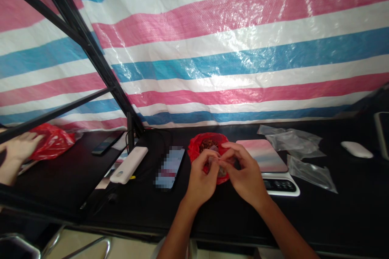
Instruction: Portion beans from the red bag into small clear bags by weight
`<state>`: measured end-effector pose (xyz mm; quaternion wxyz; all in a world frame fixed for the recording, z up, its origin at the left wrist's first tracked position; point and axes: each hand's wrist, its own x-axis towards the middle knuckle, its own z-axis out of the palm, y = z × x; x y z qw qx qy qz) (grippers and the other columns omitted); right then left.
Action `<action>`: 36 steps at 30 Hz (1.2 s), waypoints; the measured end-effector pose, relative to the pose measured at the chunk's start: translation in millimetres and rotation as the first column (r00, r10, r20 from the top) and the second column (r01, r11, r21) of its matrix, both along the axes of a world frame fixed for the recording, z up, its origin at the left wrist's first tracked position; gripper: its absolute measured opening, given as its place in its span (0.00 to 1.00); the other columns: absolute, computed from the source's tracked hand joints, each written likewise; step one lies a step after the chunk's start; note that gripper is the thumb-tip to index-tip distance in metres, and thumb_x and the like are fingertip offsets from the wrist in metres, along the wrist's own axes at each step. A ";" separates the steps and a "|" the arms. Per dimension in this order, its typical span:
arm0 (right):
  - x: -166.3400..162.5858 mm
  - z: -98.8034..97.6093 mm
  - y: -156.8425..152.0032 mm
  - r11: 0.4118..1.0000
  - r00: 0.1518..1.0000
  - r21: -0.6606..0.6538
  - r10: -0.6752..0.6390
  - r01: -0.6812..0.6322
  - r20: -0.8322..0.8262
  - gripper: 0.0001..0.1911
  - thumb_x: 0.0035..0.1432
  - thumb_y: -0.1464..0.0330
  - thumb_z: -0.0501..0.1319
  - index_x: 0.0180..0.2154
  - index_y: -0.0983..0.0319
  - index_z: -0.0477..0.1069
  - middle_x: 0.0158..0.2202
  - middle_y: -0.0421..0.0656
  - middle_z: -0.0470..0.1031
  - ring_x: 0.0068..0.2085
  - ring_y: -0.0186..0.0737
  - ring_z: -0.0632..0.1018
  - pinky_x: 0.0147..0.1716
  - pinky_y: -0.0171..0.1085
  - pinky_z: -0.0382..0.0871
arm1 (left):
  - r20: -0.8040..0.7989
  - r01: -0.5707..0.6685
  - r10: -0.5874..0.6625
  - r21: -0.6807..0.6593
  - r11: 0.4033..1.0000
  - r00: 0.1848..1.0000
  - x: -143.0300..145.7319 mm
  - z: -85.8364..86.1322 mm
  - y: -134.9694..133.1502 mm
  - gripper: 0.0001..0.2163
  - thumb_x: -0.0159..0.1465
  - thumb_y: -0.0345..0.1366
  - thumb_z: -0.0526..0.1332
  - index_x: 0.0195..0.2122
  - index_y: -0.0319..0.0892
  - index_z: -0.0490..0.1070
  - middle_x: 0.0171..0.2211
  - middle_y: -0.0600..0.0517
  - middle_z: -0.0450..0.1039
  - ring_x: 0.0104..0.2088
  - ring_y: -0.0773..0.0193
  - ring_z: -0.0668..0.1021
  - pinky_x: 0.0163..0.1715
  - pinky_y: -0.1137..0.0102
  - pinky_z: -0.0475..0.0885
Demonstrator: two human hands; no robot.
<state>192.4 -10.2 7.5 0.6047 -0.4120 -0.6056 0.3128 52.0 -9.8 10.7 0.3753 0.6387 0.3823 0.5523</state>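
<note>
Both hands meet over a red plastic bag (194, 145) that stands open on the black table, with small brown pieces (208, 144) inside. My left hand (204, 176) is closed in a pinch, thumb against fingers. Opposite it, my right hand (244, 172) pinches too, its fingertips almost touching the left ones. Between them they grip the edge of what looks like a small clear plastic bag (222, 171), partly hidden by the fingers. Just right of my right hand lies a white kitchen scale (296, 188) with a pink and grey-blue top plate (263, 154).
Clear plastic bags (293, 141) and a single one (313, 174) lie right of the scale, near a white case (356, 149). A phone (170, 168) and a white power bank (129, 164) lie left. Beyond a black frame (88, 44), another person's hand (22, 145) touches a red bag (56, 141).
</note>
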 end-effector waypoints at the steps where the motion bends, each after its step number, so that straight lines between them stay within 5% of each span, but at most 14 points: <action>1: 2.1 0.8 0.2 1.000 1.000 -0.014 -0.006 0.006 -0.013 0.16 0.57 0.68 0.68 0.48 0.56 0.73 0.30 0.38 0.78 0.33 0.40 0.79 0.37 0.39 0.74 | -0.006 0.012 -0.012 0.014 1.000 1.000 -0.3 0.6 -0.1 0.07 0.70 0.37 0.58 0.36 0.43 0.73 0.35 0.49 0.77 0.38 0.59 0.79 0.41 0.67 0.74; 7: 10.2 10.7 -3.3 0.998 0.998 -0.066 0.015 -0.011 0.056 0.14 0.54 0.69 0.68 0.44 0.56 0.77 0.25 0.37 0.77 0.28 0.38 0.76 0.30 0.36 0.73 | -0.008 -0.107 0.110 0.150 0.983 0.994 2.1 -2.8 1.2 0.08 0.64 0.30 0.60 0.27 0.44 0.69 0.31 0.51 0.76 0.36 0.59 0.78 0.46 0.62 0.73; 14: 15.4 9.2 -7.3 0.999 0.990 0.026 -0.045 0.041 0.131 0.04 0.57 0.67 0.66 0.38 0.57 0.76 0.32 0.41 0.79 0.32 0.40 0.78 0.36 0.39 0.75 | -0.193 -0.125 0.194 0.320 0.939 0.962 -0.1 0.5 -4.0 0.07 0.68 0.30 0.60 0.34 0.46 0.76 0.36 0.50 0.81 0.42 0.56 0.81 0.47 0.60 0.71; 19: 22.8 10.1 15.9 0.963 0.943 0.002 -0.262 0.268 -0.204 0.13 0.54 0.62 0.71 0.40 0.58 0.74 0.34 0.41 0.78 0.34 0.39 0.79 0.36 0.39 0.75 | -0.199 -0.204 0.280 0.335 0.920 0.939 9.7 -4.6 -10.0 0.14 0.72 0.31 0.53 0.54 0.46 0.73 0.50 0.45 0.79 0.52 0.55 0.78 0.55 0.59 0.70; 22: 33.0 14.0 41.8 0.884 0.830 -0.025 -0.447 0.466 -0.334 0.17 0.53 0.58 0.70 0.40 0.59 0.72 0.33 0.41 0.77 0.33 0.39 0.78 0.35 0.39 0.74 | -0.117 -0.325 0.369 0.284 0.902 0.922 13.6 -11.1 -8.1 0.12 0.72 0.31 0.52 0.52 0.45 0.72 0.47 0.45 0.77 0.50 0.56 0.78 0.53 0.61 0.71; 25: 46.3 15.6 65.3 0.816 0.804 0.028 -0.562 0.577 -0.194 0.17 0.55 0.57 0.68 0.40 0.60 0.71 0.35 0.44 0.78 0.36 0.42 0.79 0.40 0.43 0.76 | -0.128 -0.337 0.385 0.289 0.896 0.914 9.7 -14.2 -2.1 0.11 0.70 0.28 0.53 0.46 0.45 0.72 0.41 0.48 0.77 0.45 0.58 0.78 0.48 0.64 0.72; 32: 65.8 11.4 78.7 0.927 0.906 0.034 -0.372 0.374 0.202 0.15 0.57 0.56 0.64 0.38 0.59 0.78 0.38 0.48 0.83 0.40 0.49 0.82 0.46 0.49 0.75 | -0.086 -0.411 0.448 0.277 0.869 0.890 -8.1 -9.0 3.6 0.10 0.68 0.25 0.53 0.39 0.45 0.72 0.37 0.51 0.75 0.42 0.59 0.76 0.45 0.65 0.70; 36: 106.1 3.3 73.7 0.861 0.785 0.055 -0.486 0.505 0.384 0.16 0.59 0.57 0.60 0.40 0.58 0.80 0.43 0.51 0.83 0.47 0.55 0.81 0.53 0.54 0.70 | -0.094 -0.390 0.428 0.276 0.879 0.899 -13.9 -8.6 1.5 0.11 0.68 0.25 0.53 0.36 0.45 0.72 0.35 0.52 0.74 0.41 0.60 0.75 0.43 0.66 0.69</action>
